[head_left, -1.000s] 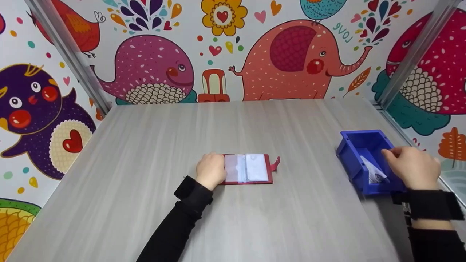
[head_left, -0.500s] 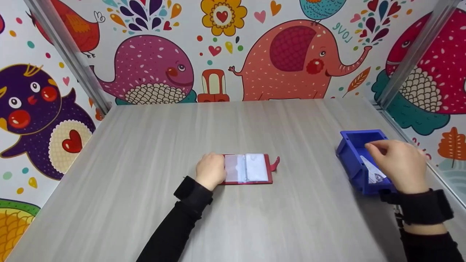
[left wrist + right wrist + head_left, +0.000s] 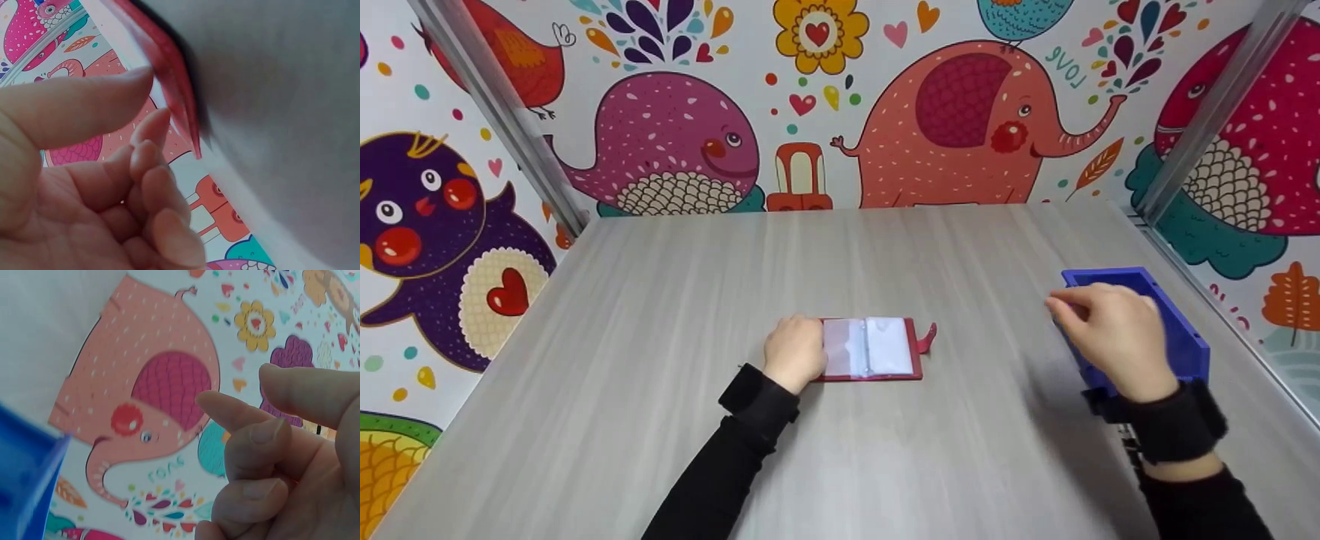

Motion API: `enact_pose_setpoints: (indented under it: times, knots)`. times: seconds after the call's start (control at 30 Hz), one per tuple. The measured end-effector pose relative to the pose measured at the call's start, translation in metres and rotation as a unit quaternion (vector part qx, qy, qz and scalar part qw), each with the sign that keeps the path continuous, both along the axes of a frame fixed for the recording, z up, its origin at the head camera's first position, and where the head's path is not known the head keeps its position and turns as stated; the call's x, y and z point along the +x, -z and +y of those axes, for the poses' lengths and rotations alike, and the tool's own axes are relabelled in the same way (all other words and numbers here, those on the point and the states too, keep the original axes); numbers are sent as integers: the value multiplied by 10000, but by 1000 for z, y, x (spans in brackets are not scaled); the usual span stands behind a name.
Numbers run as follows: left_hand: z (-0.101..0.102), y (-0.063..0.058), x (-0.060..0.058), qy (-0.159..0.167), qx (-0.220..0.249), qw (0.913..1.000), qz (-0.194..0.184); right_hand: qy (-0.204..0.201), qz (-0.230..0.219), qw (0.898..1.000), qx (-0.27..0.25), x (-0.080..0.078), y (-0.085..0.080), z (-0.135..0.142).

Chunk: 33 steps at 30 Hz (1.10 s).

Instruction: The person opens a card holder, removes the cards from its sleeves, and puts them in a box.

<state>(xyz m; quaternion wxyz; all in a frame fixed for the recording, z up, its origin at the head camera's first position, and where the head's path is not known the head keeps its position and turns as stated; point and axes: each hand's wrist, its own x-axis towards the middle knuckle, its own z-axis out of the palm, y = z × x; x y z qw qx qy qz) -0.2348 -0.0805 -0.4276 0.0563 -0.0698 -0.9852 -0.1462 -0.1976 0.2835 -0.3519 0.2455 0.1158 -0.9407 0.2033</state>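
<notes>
A small red card holder (image 3: 889, 345) lies spread on the table, its clear sleeves facing up and its strap pointing right. My left hand (image 3: 795, 351) holds its left edge; in the left wrist view, thumb and forefinger meet the red cover (image 3: 174, 84). Over the near left side of a blue plastic bin (image 3: 1191, 345) hovers my right hand (image 3: 1121, 341). Its thumb and forefinger stand apart in the right wrist view, the other fingers loosely curled, with nothing between them. My right hand and wrist hide part of the bin's inside.
The pale wood-grain table (image 3: 697, 285) meets printed cartoon walls (image 3: 810, 112) at the back and sides. Metal posts (image 3: 502, 112) stand in the back corners. The bin sits close to the table's right edge.
My right hand has moved left across the bin, from its right side to its left. A white printed paper seen in the bin earlier is now hidden. The left hand and card holder stay put.
</notes>
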Motion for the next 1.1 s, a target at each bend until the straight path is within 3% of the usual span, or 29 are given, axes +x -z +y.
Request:
enact_pose_setpoints:
  times: [0.5,0.83,1.1]
  knots:
    - [1,0,-1,-12,28,10000,44,-624,195,9975,264,-17,22,-55]
    - [0,0,2,49,-57,9997,246,-924,235,9931,675,-29,48,-86]
    - [0,2,0,28,-37,9999,135,-1217,-2,9884,908,-39,61,-109]
